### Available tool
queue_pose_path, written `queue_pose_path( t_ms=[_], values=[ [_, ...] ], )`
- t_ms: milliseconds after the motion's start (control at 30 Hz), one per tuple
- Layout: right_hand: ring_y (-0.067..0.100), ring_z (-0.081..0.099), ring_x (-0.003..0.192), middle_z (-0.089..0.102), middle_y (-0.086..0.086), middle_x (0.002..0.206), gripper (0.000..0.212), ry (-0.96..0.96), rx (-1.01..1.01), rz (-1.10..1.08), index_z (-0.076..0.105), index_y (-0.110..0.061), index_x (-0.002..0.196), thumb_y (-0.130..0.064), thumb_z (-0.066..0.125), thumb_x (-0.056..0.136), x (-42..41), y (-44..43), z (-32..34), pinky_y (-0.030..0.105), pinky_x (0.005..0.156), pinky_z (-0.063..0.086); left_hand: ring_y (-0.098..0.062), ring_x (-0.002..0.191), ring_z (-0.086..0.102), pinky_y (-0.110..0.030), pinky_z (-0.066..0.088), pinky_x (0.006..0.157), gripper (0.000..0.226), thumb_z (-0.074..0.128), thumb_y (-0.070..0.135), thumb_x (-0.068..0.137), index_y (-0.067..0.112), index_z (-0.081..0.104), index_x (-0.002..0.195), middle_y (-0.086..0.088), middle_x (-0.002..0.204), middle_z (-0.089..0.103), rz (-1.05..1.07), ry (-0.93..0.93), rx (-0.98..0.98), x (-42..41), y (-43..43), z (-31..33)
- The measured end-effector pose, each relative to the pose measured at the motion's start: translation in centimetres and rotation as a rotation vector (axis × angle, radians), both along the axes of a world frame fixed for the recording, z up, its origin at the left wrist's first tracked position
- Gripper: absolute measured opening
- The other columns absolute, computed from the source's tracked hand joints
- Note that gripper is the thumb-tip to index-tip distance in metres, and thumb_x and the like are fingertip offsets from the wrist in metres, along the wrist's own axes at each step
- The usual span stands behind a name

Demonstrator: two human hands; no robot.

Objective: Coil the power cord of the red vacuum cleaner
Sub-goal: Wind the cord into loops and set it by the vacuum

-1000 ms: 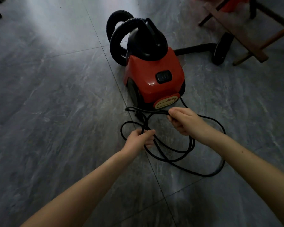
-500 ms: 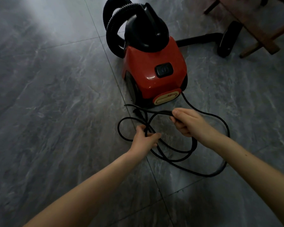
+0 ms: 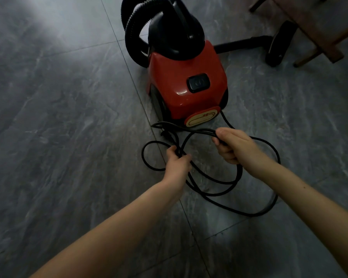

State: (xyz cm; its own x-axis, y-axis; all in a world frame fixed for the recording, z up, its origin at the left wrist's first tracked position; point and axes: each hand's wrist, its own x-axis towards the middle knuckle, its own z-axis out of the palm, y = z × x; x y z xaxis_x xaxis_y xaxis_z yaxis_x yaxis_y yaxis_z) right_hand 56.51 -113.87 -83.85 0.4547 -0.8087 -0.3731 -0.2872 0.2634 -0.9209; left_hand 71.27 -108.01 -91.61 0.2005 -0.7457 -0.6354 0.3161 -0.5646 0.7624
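Gripping the cord (image 3: pixel 197 131): left hand (image 3: pixel 178 161) curls round crossing strands, right hand (image 3: pixel 233 145) clenches gathered loops. We judge it light, floppy, springy; best held at the bundle.

Red vacuum cleaner (image 3: pixel 181 85): black domed top, black ribbed hose looped at far side, black switch on top, cream oval label at near end; upright on grey tiled floor (image 3: pixel 68 137). Black power cord (image 3: pixel 251 214): exits beside label, several loose overlapping loops on floor just in front of vacuum cleaner; strands gripped in left hand (image 3: pixel 177 163) and right hand (image 3: pixel 233 145); plug (image 3: pixel 166 135) near wheel.
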Motion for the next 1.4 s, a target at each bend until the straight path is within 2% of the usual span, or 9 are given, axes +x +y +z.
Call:
queue_pose_path(
  t_ms=[167, 233, 333, 433, 633, 800, 1033, 1300, 1400],
  values=[
    [0.006, 0.025, 0.040, 0.033, -0.010, 0.050, 0.035, 0.032, -0.026, 0.034, 0.047, -0.012, 0.074, -0.020, 0.033, 0.105, 0.0, 0.0, -0.1, 0.018, 0.038, 0.021, -0.025, 0.100, 0.070, -0.036, 0.059, 0.082, 0.076, 0.077, 0.012, 0.072, 0.004, 0.043, 0.139, -0.014, 0.115, 0.069, 0.102, 0.226, 0.068, 1.0, -0.4, -0.6],
    [0.005, 0.026, 0.040, 0.033, -0.010, 0.050, 0.035, 0.045, -0.039, 0.051, 0.047, -0.012, 0.074, -0.020, 0.034, 0.105, 0.0, 0.1, -0.1, 0.017, 0.038, 0.022, -0.021, 0.086, 0.072, -0.033, 0.057, 0.076, 0.049, 0.073, 0.001, 0.079, 0.004, 0.057, 0.125, -0.010, 0.099, 0.072, 0.097, 0.259, 0.008, 1.3, 0.1, -0.3],
    [0.004, 0.025, 0.040, 0.033, -0.010, 0.050, 0.036, 0.053, -0.051, 0.045, 0.047, -0.012, 0.073, -0.020, 0.034, 0.105, -0.1, 0.2, -0.1, 0.016, 0.038, 0.022, -0.016, 0.073, 0.064, -0.033, 0.054, 0.080, 0.013, 0.064, -0.001, 0.090, 0.010, 0.063, 0.097, -0.005, 0.082, 0.062, 0.068, 0.297, -0.131, 1.6, 0.8, 0.4],
    [0.005, 0.024, 0.039, 0.031, -0.007, 0.051, 0.036, 0.043, -0.056, 0.033, 0.047, -0.011, 0.073, -0.019, 0.033, 0.106, -0.4, 0.2, 0.1, 0.017, 0.037, 0.020, -0.013, 0.064, 0.061, -0.029, 0.057, 0.071, 0.011, 0.061, -0.001, 0.092, 0.009, 0.060, 0.086, -0.004, 0.072, 0.058, 0.036, 0.321, -0.240, 2.3, 1.6, 1.4],
    [0.006, 0.023, 0.042, 0.030, -0.007, 0.053, 0.035, 0.033, -0.108, 0.092, 0.047, -0.008, 0.075, -0.019, 0.033, 0.106, -0.2, 0.4, 1.6, 0.018, 0.039, 0.020, -0.007, 0.045, 0.036, -0.020, 0.034, 0.046, 0.009, 0.052, 0.007, 0.097, 0.008, 0.054, 0.089, 0.003, 0.059, 0.043, -0.130, 0.300, -0.364, 3.9, 3.1, 4.3],
    [0.007, 0.023, 0.042, 0.028, -0.005, 0.054, 0.035, -0.022, -0.145, 0.157, 0.047, -0.009, 0.074, -0.027, 0.039, 0.104, -0.3, -0.2, 4.8, 0.018, 0.039, 0.020, -0.008, 0.045, 0.032, -0.020, 0.030, 0.046, 0.019, 0.051, 0.021, 0.098, 0.006, 0.054, 0.087, 0.005, 0.053, 0.035, -0.220, 0.172, -0.470, 4.6, 2.9, 7.6],
    [0.007, 0.024, 0.043, 0.031, -0.008, 0.054, 0.030, -0.130, -0.220, 0.128, 0.048, -0.009, 0.074, -0.030, 0.040, 0.094, -0.5, -0.9, 8.5, 0.019, 0.040, 0.019, -0.007, 0.048, 0.029, -0.019, 0.027, 0.045, 0.011, 0.044, 0.024, 0.093, 0.013, 0.044, 0.092, 0.005, 0.061, 0.034, -0.293, 0.059, -0.675, 6.1, -0.1, 12.4],
    [0.009, 0.027, 0.046, 0.035, -0.007, 0.056, 0.031, -0.132, -0.219, 0.106, 0.048, -0.006, 0.075, -0.030, 0.041, 0.093, -0.9, -0.4, 8.1, 0.022, 0.043, 0.021, -0.006, 0.048, 0.032, -0.019, 0.027, 0.046, 0.015, 0.046, 0.020, 0.093, 0.006, 0.052, 0.096, 0.007, 0.058, 0.036, -0.330, -0.038, -0.670, 6.2, -0.1, 12.8],
    [0.014, 0.036, 0.047, 0.042, 0.000, 0.057, 0.032, -0.133, -0.208, 0.124, 0.055, 0.001, 0.080, -0.025, 0.041, 0.092, -1.1, -0.5, 7.6, 0.025, 0.044, 0.031, -0.003, 0.049, 0.034, -0.016, 0.028, 0.047, 0.017, 0.040, 0.013, 0.103, 0.006, 0.054, 0.095, 0.009, 0.060, 0.037, -0.353, -0.186, -0.652, 6.1, 0.0, 12.7]
  ],
)
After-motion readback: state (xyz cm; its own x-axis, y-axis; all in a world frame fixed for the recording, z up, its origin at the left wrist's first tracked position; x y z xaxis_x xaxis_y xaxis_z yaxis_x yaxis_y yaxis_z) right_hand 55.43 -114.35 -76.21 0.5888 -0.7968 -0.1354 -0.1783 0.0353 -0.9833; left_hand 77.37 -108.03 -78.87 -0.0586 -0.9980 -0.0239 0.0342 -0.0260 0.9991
